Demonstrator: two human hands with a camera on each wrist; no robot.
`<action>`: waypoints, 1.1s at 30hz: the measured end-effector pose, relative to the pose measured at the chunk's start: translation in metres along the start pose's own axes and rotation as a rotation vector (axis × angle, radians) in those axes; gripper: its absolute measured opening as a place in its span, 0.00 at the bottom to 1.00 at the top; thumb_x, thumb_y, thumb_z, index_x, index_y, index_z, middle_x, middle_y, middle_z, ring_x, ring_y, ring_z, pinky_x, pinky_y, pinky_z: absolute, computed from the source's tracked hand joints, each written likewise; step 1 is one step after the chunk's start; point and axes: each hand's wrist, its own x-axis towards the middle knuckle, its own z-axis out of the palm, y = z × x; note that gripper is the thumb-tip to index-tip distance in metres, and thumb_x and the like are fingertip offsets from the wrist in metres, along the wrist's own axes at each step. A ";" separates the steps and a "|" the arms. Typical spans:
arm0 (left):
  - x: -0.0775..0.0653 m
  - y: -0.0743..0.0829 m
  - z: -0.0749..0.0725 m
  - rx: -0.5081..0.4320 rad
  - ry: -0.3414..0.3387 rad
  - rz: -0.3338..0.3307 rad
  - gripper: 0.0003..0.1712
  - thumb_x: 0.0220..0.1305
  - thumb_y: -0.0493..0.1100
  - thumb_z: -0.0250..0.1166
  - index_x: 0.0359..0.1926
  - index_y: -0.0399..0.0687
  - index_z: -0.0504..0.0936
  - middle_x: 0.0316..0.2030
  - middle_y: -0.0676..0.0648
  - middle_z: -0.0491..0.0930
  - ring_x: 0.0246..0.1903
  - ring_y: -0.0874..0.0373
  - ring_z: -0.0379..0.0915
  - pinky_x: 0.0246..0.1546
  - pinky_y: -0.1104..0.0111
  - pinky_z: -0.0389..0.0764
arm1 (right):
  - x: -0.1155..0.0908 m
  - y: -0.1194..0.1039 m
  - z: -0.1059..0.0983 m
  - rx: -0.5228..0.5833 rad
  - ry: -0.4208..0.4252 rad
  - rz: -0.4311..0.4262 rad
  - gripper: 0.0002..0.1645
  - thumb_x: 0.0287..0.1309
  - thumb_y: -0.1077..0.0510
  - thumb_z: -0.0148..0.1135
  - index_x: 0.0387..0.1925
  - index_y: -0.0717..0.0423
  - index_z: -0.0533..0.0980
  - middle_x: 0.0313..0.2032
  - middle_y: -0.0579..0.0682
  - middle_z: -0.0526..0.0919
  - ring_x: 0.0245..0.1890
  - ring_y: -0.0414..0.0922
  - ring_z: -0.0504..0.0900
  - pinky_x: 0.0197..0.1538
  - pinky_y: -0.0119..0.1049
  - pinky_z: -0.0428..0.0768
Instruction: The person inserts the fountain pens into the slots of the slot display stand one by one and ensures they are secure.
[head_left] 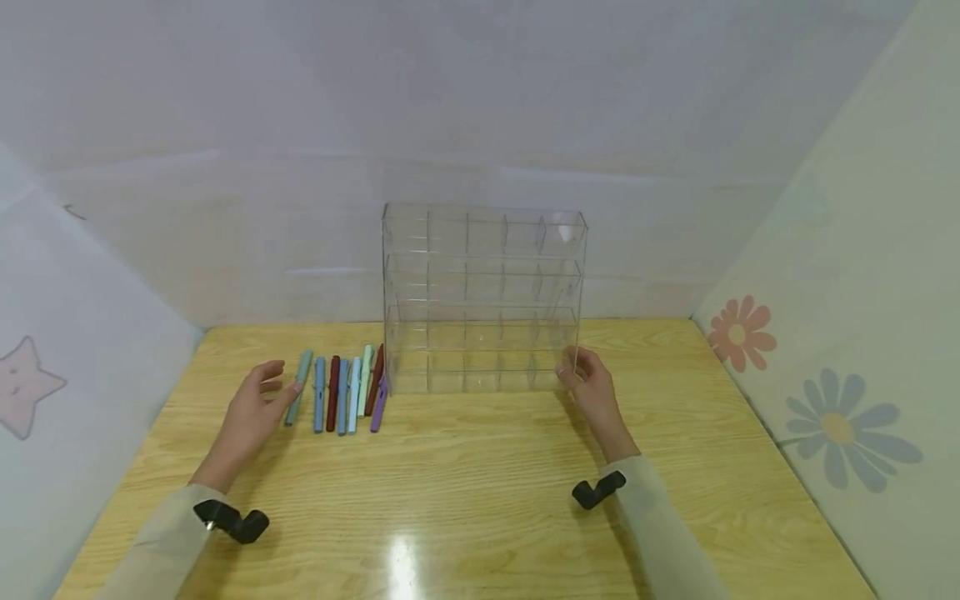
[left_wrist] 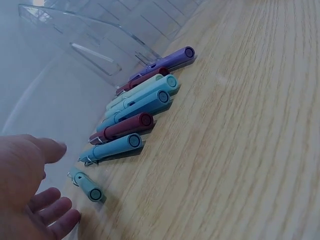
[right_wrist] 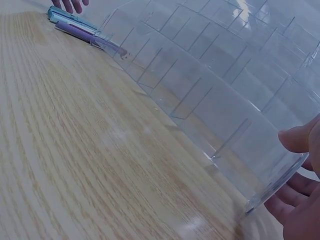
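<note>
A clear tiered plastic rack (head_left: pixel 483 361) with small compartments stands upright at the back of the table. My right hand (head_left: pixel 594 392) grips its lower right edge; in the right wrist view the thumb is at the front and the fingers (right_wrist: pixel 287 202) are behind the side wall. Left of the rack lies a row of capped pens. My left hand (head_left: pixel 257 408) is beside the outermost one, a grey-green pen (left_wrist: pixel 87 185), with thumb and fingers apart and nothing between them. A blue pen (head_left: pixel 319 396) and a dark red pen (head_left: pixel 332 396) come after it.
Farther along the row are more blue and pale green pens, a second dark red pen (head_left: pixel 375 383) and a purple pen (head_left: pixel 379 408), close to the rack's left side. White sheeting (head_left: pixel 480 100) hangs behind the table (head_left: pixel 465 500) and along both sides.
</note>
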 end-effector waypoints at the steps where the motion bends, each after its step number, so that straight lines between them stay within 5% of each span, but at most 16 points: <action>1: 0.002 -0.001 0.000 0.008 -0.003 -0.008 0.44 0.84 0.58 0.53 0.84 0.35 0.49 0.79 0.24 0.56 0.73 0.24 0.60 0.63 0.32 0.73 | 0.000 0.000 0.000 -0.001 0.004 0.001 0.35 0.77 0.54 0.64 0.77 0.59 0.64 0.78 0.60 0.68 0.80 0.64 0.64 0.80 0.63 0.66; 13: 0.019 -0.002 0.003 0.110 -0.023 -0.096 0.36 0.85 0.51 0.52 0.79 0.29 0.60 0.72 0.23 0.66 0.67 0.27 0.67 0.56 0.40 0.81 | 0.004 0.004 0.001 0.028 0.003 0.008 0.36 0.76 0.56 0.64 0.78 0.60 0.63 0.78 0.61 0.68 0.80 0.63 0.64 0.80 0.61 0.66; 24: 0.032 0.004 0.008 0.141 0.025 -0.136 0.33 0.83 0.50 0.54 0.73 0.26 0.69 0.68 0.23 0.71 0.62 0.27 0.74 0.55 0.40 0.81 | 0.006 0.003 0.002 0.014 0.019 -0.003 0.33 0.77 0.59 0.62 0.77 0.60 0.65 0.77 0.61 0.69 0.79 0.62 0.66 0.78 0.60 0.69; 33: 0.038 0.005 0.011 0.192 0.093 -0.132 0.28 0.81 0.48 0.58 0.66 0.26 0.76 0.59 0.24 0.80 0.51 0.32 0.81 0.44 0.49 0.83 | 0.004 0.004 0.002 0.017 0.023 0.007 0.34 0.76 0.57 0.63 0.77 0.59 0.65 0.77 0.60 0.69 0.79 0.61 0.67 0.78 0.59 0.70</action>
